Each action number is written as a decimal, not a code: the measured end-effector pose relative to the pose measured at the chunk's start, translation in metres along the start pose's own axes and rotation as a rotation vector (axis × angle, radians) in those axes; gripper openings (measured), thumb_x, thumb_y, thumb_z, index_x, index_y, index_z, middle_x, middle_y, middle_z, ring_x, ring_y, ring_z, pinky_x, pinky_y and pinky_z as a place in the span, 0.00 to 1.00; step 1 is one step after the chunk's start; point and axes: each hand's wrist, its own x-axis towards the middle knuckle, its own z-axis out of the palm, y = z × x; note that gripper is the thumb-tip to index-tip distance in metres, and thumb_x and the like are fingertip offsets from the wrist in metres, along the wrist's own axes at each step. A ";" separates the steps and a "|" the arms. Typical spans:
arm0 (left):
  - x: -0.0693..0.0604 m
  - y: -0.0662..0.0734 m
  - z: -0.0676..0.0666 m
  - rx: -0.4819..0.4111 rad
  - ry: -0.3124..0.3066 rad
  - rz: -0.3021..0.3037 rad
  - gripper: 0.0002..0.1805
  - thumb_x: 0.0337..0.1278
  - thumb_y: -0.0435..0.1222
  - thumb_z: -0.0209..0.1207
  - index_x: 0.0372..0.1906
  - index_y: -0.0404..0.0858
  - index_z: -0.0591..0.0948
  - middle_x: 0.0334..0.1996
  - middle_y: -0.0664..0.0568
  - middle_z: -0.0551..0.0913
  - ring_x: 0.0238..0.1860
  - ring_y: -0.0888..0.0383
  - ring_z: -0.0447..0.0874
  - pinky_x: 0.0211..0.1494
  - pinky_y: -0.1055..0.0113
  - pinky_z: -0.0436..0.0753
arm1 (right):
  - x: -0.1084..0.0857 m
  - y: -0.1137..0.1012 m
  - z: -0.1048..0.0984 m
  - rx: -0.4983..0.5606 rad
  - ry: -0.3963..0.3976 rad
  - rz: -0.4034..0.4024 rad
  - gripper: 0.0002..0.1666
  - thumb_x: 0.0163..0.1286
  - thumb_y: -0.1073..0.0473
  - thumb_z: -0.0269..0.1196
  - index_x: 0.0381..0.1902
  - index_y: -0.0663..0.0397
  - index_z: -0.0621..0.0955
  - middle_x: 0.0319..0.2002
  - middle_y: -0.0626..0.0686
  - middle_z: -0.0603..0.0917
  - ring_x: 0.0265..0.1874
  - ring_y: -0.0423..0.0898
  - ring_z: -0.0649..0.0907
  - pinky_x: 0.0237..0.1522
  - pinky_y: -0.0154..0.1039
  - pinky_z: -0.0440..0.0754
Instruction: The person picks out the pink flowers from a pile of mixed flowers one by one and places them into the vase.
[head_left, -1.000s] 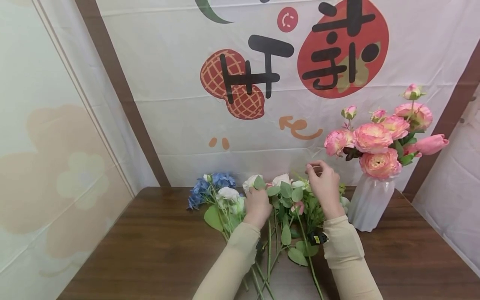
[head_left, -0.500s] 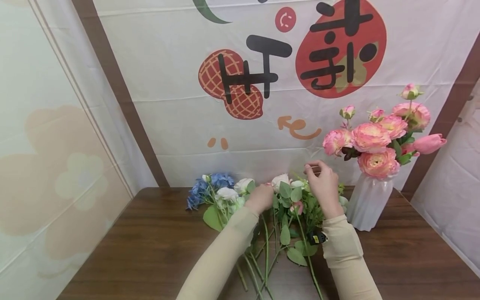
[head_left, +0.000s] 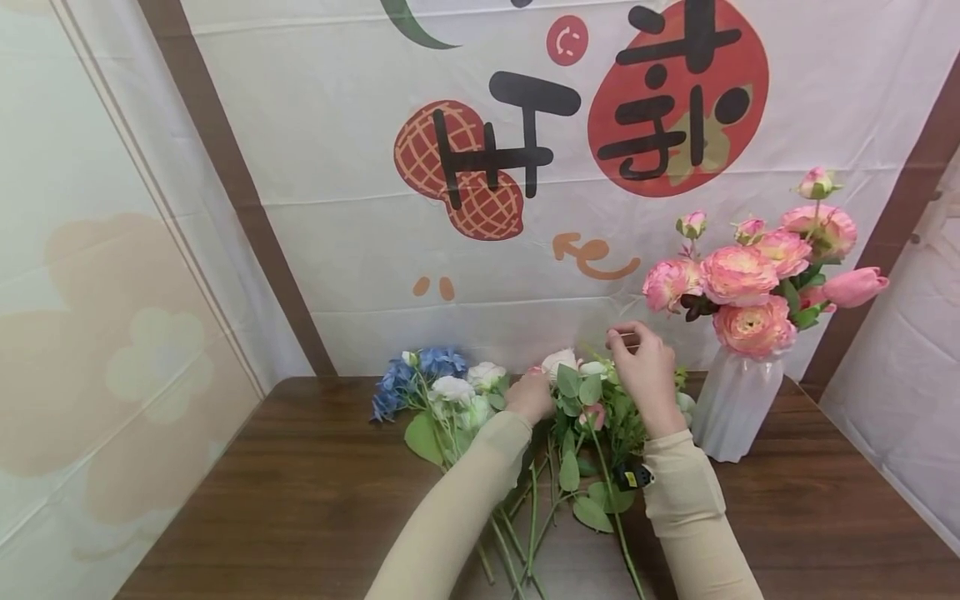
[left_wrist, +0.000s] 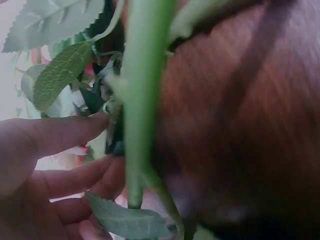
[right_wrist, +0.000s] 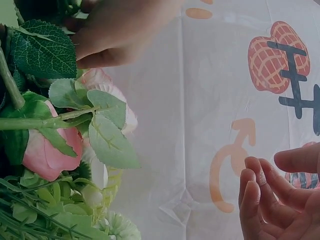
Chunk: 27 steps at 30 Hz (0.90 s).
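Note:
In the head view my left hand [head_left: 531, 395] reaches in among the flowers lying on the table. The left wrist view shows my left thumb and fingers [left_wrist: 75, 182] apart beside green stems [left_wrist: 145, 100] and leaves, closing round none of them. A pale pink rose [head_left: 559, 363] lies just beyond that hand. My right hand [head_left: 645, 377] hovers above the leafy bunch [head_left: 624, 421], its fingers loosely bent. Nothing is held in it, as the right wrist view shows too. A pink rosebud [right_wrist: 55, 150] and serrated leaves are left of it there.
White blooms [head_left: 453, 392] and blue hydrangea-like flowers [head_left: 420, 375] lie to the left. On the right a white vase [head_left: 738, 408] holds pink flowers [head_left: 742, 275]. Long stems [head_left: 534, 517] cross the wooden table [head_left: 300, 500] toward its front. A printed cloth [head_left: 352, 250] hangs behind.
My left hand has left the white rose and moved right, lower among the stems near the pale pink rose. My right hand stays in place. The view has shifted slightly.

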 end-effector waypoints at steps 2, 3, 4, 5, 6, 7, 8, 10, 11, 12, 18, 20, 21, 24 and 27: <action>0.002 -0.002 0.002 -0.036 -0.005 -0.023 0.13 0.50 0.38 0.62 0.43 0.39 0.82 0.48 0.46 0.83 0.42 0.48 0.83 0.38 0.55 0.81 | 0.000 0.000 0.000 0.001 0.000 0.002 0.16 0.71 0.50 0.54 0.45 0.53 0.82 0.36 0.55 0.87 0.36 0.52 0.84 0.33 0.44 0.78; 0.003 -0.003 0.003 -0.060 -0.006 -0.034 0.13 0.50 0.37 0.62 0.42 0.39 0.82 0.46 0.44 0.83 0.40 0.49 0.83 0.36 0.56 0.81 | 0.000 -0.001 0.000 -0.001 0.000 0.000 0.16 0.71 0.50 0.54 0.45 0.54 0.82 0.36 0.55 0.87 0.36 0.52 0.84 0.33 0.44 0.78; 0.003 -0.004 0.003 -0.089 -0.002 -0.045 0.15 0.49 0.37 0.61 0.44 0.38 0.81 0.44 0.42 0.83 0.38 0.49 0.82 0.34 0.56 0.80 | 0.000 -0.001 0.000 -0.004 -0.001 -0.003 0.16 0.71 0.50 0.54 0.45 0.54 0.82 0.36 0.55 0.87 0.36 0.52 0.84 0.33 0.44 0.78; 0.004 -0.005 0.004 -0.114 0.004 -0.054 0.17 0.49 0.37 0.62 0.47 0.38 0.80 0.43 0.41 0.83 0.36 0.49 0.81 0.32 0.57 0.79 | 0.000 -0.001 0.000 -0.006 -0.001 -0.007 0.16 0.71 0.50 0.54 0.45 0.54 0.82 0.36 0.56 0.87 0.36 0.52 0.85 0.33 0.45 0.78; 0.005 -0.006 0.004 -0.133 0.004 -0.062 0.20 0.49 0.37 0.61 0.50 0.38 0.79 0.41 0.41 0.83 0.34 0.50 0.80 0.30 0.58 0.78 | 0.000 -0.002 0.001 -0.007 -0.001 -0.011 0.16 0.71 0.50 0.54 0.45 0.54 0.82 0.36 0.56 0.87 0.36 0.53 0.85 0.33 0.45 0.79; 0.005 -0.007 0.004 -0.154 0.004 -0.067 0.22 0.49 0.37 0.61 0.53 0.39 0.77 0.39 0.41 0.82 0.31 0.50 0.79 0.27 0.59 0.76 | 0.000 -0.002 0.001 -0.009 -0.002 -0.014 0.17 0.72 0.50 0.54 0.45 0.54 0.82 0.36 0.56 0.87 0.36 0.53 0.85 0.33 0.45 0.79; 0.005 -0.008 0.005 -0.175 0.005 -0.076 0.26 0.49 0.37 0.61 0.58 0.40 0.75 0.36 0.42 0.82 0.29 0.51 0.77 0.26 0.60 0.74 | 0.000 -0.002 0.001 -0.010 -0.002 -0.018 0.17 0.72 0.50 0.54 0.45 0.54 0.82 0.36 0.56 0.87 0.36 0.53 0.85 0.33 0.45 0.79; 0.006 -0.009 0.004 -0.226 -0.012 -0.087 0.33 0.50 0.35 0.60 0.66 0.42 0.69 0.31 0.42 0.80 0.23 0.52 0.71 0.22 0.62 0.68 | 0.000 -0.001 0.001 -0.009 -0.006 -0.023 0.17 0.72 0.50 0.54 0.45 0.55 0.82 0.37 0.57 0.87 0.36 0.53 0.85 0.33 0.45 0.79; 0.006 -0.010 0.004 -0.248 -0.016 -0.090 0.34 0.51 0.34 0.59 0.67 0.43 0.67 0.30 0.42 0.79 0.21 0.53 0.69 0.21 0.62 0.66 | 0.000 -0.001 0.002 -0.007 -0.008 -0.024 0.17 0.72 0.50 0.54 0.45 0.55 0.82 0.37 0.57 0.87 0.36 0.54 0.85 0.33 0.45 0.79; 0.006 -0.011 0.004 -0.267 -0.016 -0.089 0.34 0.51 0.34 0.58 0.68 0.43 0.66 0.29 0.42 0.78 0.21 0.53 0.67 0.21 0.63 0.65 | 0.000 -0.001 0.002 -0.005 -0.009 -0.023 0.17 0.72 0.50 0.54 0.45 0.55 0.82 0.37 0.57 0.87 0.36 0.53 0.85 0.32 0.45 0.79; 0.005 -0.014 0.001 -0.326 0.091 -0.078 0.12 0.50 0.37 0.61 0.39 0.35 0.79 0.33 0.42 0.82 0.28 0.51 0.75 0.28 0.61 0.73 | 0.000 0.001 0.004 -0.009 -0.005 -0.024 0.17 0.72 0.50 0.54 0.45 0.54 0.82 0.36 0.56 0.87 0.36 0.53 0.85 0.32 0.46 0.79; 0.004 -0.015 -0.001 -0.360 0.122 -0.076 0.08 0.50 0.38 0.62 0.26 0.36 0.77 0.28 0.44 0.81 0.28 0.51 0.76 0.28 0.61 0.74 | 0.000 0.001 0.005 -0.007 -0.001 -0.025 0.16 0.72 0.50 0.54 0.45 0.54 0.82 0.36 0.56 0.87 0.36 0.53 0.85 0.33 0.47 0.79; 0.003 -0.015 -0.002 -0.383 0.131 -0.076 0.10 0.49 0.37 0.62 0.21 0.38 0.75 0.25 0.47 0.79 0.26 0.52 0.75 0.27 0.62 0.74 | 0.000 0.001 0.005 -0.005 0.000 -0.025 0.16 0.72 0.50 0.54 0.45 0.54 0.82 0.36 0.56 0.87 0.36 0.53 0.85 0.34 0.47 0.80; 0.001 -0.014 -0.006 -0.455 0.165 -0.070 0.15 0.48 0.35 0.60 0.13 0.41 0.69 0.15 0.53 0.72 0.20 0.56 0.70 0.22 0.66 0.68 | 0.000 0.001 0.006 -0.004 -0.004 -0.021 0.17 0.72 0.49 0.54 0.45 0.54 0.82 0.37 0.57 0.87 0.37 0.54 0.85 0.36 0.48 0.80; -0.003 -0.012 -0.010 -0.577 0.181 -0.080 0.15 0.48 0.33 0.60 0.11 0.40 0.73 0.10 0.56 0.70 0.15 0.59 0.67 0.19 0.70 0.66 | -0.001 0.001 0.006 -0.004 -0.015 -0.017 0.17 0.72 0.49 0.53 0.46 0.54 0.81 0.37 0.58 0.87 0.38 0.54 0.85 0.37 0.49 0.80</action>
